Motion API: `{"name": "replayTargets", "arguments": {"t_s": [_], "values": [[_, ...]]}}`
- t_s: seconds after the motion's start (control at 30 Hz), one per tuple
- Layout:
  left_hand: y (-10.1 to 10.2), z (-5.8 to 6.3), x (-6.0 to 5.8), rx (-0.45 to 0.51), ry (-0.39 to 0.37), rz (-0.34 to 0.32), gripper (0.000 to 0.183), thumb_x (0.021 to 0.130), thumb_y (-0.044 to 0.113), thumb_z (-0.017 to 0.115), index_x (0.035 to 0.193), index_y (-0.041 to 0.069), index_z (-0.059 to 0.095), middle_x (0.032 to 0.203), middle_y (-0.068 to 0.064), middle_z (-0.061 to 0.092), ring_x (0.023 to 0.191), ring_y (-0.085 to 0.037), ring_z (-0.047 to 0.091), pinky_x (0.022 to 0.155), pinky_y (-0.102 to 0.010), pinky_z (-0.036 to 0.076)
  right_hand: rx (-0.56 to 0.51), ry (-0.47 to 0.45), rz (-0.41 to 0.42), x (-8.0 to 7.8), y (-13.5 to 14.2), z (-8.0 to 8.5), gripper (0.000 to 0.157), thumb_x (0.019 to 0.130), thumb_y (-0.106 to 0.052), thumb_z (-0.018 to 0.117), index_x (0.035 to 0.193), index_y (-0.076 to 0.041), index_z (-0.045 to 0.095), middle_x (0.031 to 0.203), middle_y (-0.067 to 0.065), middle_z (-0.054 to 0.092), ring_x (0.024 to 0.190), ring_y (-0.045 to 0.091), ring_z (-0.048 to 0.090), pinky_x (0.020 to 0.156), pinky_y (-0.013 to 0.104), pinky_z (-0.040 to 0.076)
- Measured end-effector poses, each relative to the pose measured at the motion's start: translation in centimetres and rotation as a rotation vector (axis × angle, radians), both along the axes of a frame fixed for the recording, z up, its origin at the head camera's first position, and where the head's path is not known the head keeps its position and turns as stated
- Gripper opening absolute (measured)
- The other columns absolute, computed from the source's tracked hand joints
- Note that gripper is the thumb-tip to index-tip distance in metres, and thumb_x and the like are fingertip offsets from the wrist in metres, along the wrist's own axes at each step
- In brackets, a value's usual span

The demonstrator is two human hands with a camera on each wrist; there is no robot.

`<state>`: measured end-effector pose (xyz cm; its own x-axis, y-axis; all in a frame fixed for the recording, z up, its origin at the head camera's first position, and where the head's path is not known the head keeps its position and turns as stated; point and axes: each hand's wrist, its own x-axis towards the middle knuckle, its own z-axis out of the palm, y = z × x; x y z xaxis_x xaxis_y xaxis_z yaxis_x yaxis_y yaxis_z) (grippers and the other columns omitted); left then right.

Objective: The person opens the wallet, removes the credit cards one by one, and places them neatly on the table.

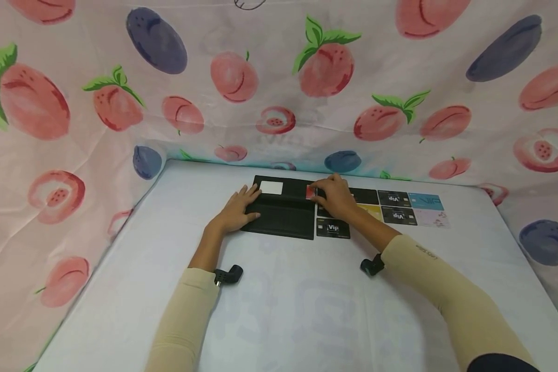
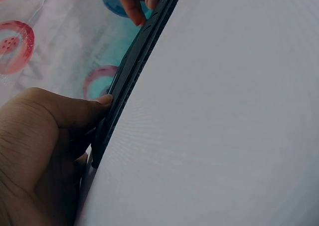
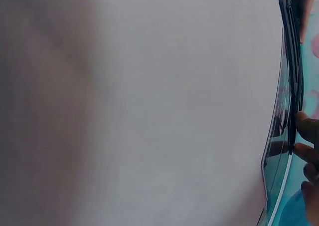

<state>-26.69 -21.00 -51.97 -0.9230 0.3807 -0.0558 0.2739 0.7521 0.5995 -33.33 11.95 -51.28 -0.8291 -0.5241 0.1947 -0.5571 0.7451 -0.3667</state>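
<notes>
An opened black wallet (image 1: 283, 221) lies flat on the white table, with a white rectangle (image 1: 272, 187) showing at its upper left. My left hand (image 1: 234, 209) rests on the wallet's left side, its fingers spread and thumb out over the lower flap. At the upper right of the wallet, my right hand (image 1: 337, 199) pinches a small red card (image 1: 309, 192) by its right end. In the left wrist view the left thumb (image 2: 104, 100) presses along the edge of the wallet (image 2: 130, 71). The right fingertips (image 3: 300, 146) stand right at the wallet's end in the right wrist view.
Right of the wallet lie cards in rows: a black Vip card (image 1: 333, 228), a yellow card (image 1: 371, 211) partly behind the right hand, further Vip cards (image 1: 399, 215), a blue card (image 1: 425, 201) and a pale pink card (image 1: 431, 218). A fruit-patterned cloth (image 1: 279, 77) rises behind the table.
</notes>
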Motion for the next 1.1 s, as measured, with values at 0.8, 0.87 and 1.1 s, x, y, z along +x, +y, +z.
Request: {"name": "replayTargets", "arguments": {"t_s": [0.8, 0.87, 1.1], "values": [[0.1, 0.1, 0.1, -0.011, -0.007, -0.001, 0.073, 0.104, 0.024, 0.063, 0.166, 0.004, 0.029, 0.175, -0.012, 0.014, 0.161, -0.033, 0.0, 0.129, -0.044, -0.004, 0.037, 0.054, 0.031, 0.3, 1.1, 0.0, 0.037, 0.101, -0.024, 0.074, 0.133, -0.007, 0.074, 0.139, 0.017, 0.067, 0.112, 0.037, 0.05, 0.09, 0.057, 0.042], [0.0, 0.1, 0.1, -0.015, -0.008, 0.003, 0.073, 0.104, 0.025, 0.063, 0.166, 0.005, 0.029, 0.175, -0.011, 0.014, 0.161, -0.032, 0.0, 0.129, -0.044, -0.004, 0.041, 0.058, 0.032, 0.3, 1.3, 0.0, 0.037, 0.101, -0.024, 0.074, 0.134, -0.006, 0.073, 0.14, 0.018, 0.066, 0.114, 0.038, 0.049, 0.092, 0.058, 0.042], [0.1, 0.0, 0.1, -0.013, 0.006, 0.004, 0.073, 0.103, 0.025, 0.063, 0.166, 0.004, 0.03, 0.175, -0.012, 0.015, 0.161, -0.033, 0.002, 0.129, -0.045, -0.004, 0.034, 0.056, 0.035, 0.5, 2.1, 0.0, 0.038, 0.102, -0.023, 0.073, 0.135, -0.006, 0.072, 0.139, 0.019, 0.065, 0.115, 0.039, 0.049, 0.092, 0.06, 0.041]]}}
